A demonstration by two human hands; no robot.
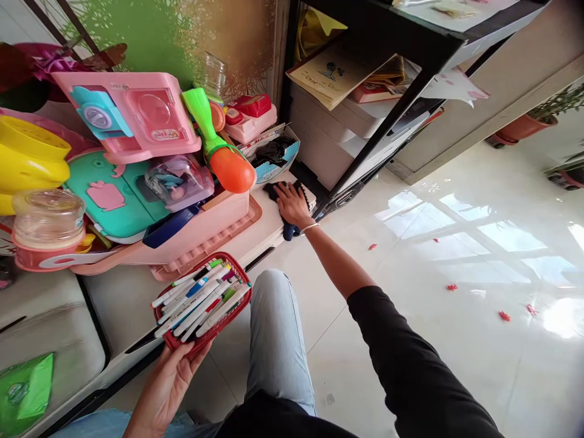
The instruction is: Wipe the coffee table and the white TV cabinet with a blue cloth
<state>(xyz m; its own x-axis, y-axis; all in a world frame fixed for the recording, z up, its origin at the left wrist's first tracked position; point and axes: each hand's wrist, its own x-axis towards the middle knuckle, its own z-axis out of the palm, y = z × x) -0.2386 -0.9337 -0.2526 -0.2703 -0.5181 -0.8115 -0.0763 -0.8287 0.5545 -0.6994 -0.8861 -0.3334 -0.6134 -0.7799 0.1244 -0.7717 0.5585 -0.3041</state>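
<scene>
My left hand [171, 380] grips a red plastic basket [237, 264] by its near end. The basket is tilted and full of white-barrelled markers [201, 301] with coloured caps. My right hand [292, 204] lies with its fingers spread on a dark cloth [288, 231] at the end of the low cabinet top [265, 210]. Part of the cloth hangs over the front edge. Just behind that hand stands a small blue box [289, 157] holding black plastic. Left of it, an orange and green toy [230, 167] leans out over a pink bin [223, 216].
Pink and teal toys [125, 194], a yellow toy [30, 161] and a clear jar [50, 213] crowd the cabinet. To the right, a black shelf [392, 121] holds a grey printer [319, 134] and papers [337, 70]. Red bits [451, 287] dot the tiled floor.
</scene>
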